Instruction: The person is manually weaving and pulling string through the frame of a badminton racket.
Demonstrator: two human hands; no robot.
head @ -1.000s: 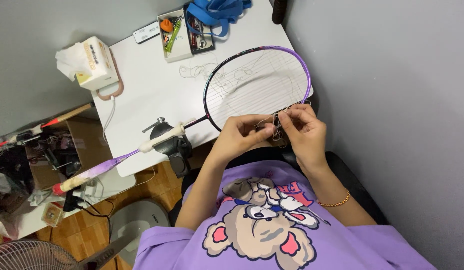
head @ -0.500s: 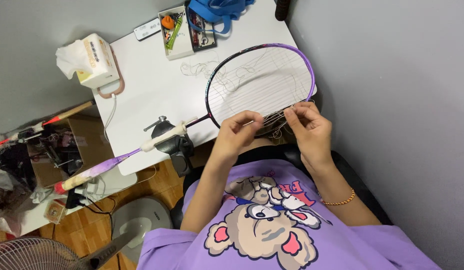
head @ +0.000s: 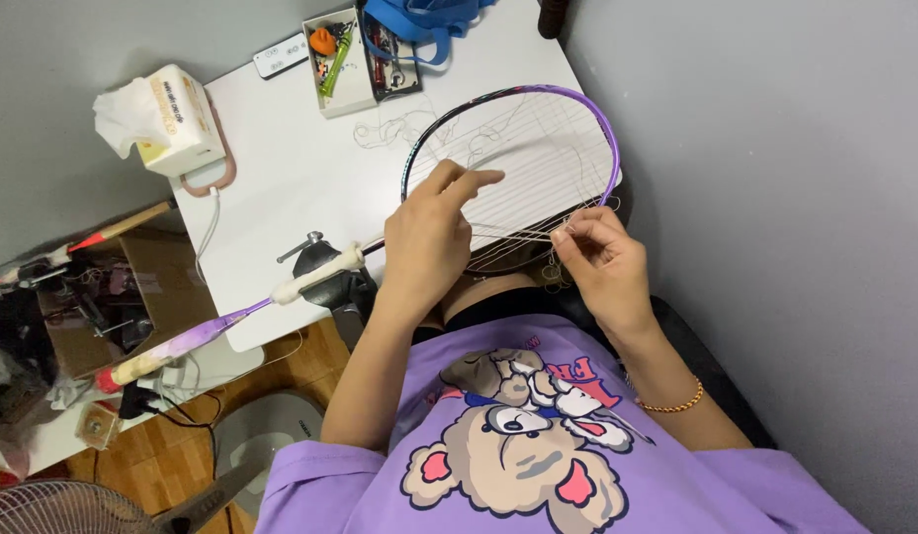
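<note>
A badminton racket with a black and purple frame (head: 605,133) lies over the white table's right corner. Its shaft is held in a black clamp (head: 325,277). Loose pale strings (head: 523,168) run across the racket head. My left hand (head: 429,237) is over the left part of the head, index finger stretched out, pulling strings that lead to the right. My right hand (head: 592,257) pinches the same strings at the frame's near right edge. A gold bracelet (head: 666,403) is on my right wrist.
A tissue box (head: 172,119) stands on the white table (head: 291,168) at the left. An open box of small tools (head: 355,54) and blue straps (head: 419,20) lie at the back. A cluttered cardboard box (head: 93,297), a fan (head: 53,504) and a grey wall at right surround me.
My left hand has moved up and left across the racket head, drawing the strings taut away from my right hand. My right hand has stayed at the frame's near right edge.
</note>
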